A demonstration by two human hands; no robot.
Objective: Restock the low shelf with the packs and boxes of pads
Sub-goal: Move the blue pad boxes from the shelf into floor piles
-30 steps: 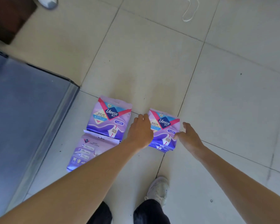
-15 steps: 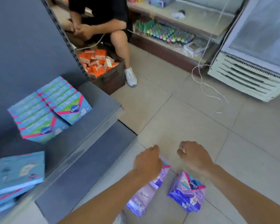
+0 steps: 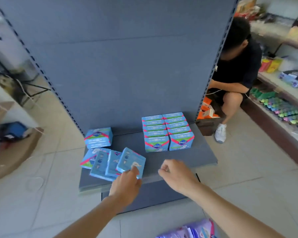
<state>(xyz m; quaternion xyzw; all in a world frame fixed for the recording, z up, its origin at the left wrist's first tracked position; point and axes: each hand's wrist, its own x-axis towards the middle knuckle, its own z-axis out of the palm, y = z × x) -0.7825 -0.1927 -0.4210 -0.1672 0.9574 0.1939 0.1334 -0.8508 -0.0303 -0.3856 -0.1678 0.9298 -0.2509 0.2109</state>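
Observation:
The low grey shelf (image 3: 187,158) carries two neat rows of blue pad boxes (image 3: 168,133) at its back right. Several loose blue boxes (image 3: 100,163) lie jumbled at the front left, and behind them stands a small stack of blue boxes (image 3: 98,137). My left hand (image 3: 126,183) grips the near edge of a tilted blue box (image 3: 130,160) on the right of that jumble. Over the shelf's front edge my right hand (image 3: 176,175) hovers with curled fingers and holds nothing. Purple pad packs (image 3: 193,231) lie on the floor at the bottom edge.
The shelf's tall grey back panel (image 3: 119,66) rises behind the boxes. A person in black (image 3: 236,69) crouches at the right beside a brown crate of orange boxes (image 3: 206,114). Stocked shelves (image 3: 282,103) line the right wall. Cardboard with a blue object (image 3: 10,131) lies on the left.
My view swung up from the floor to the shelf. Both hands left the purple packs on the floor and rose to the shelf; my left hand now grips a blue box.

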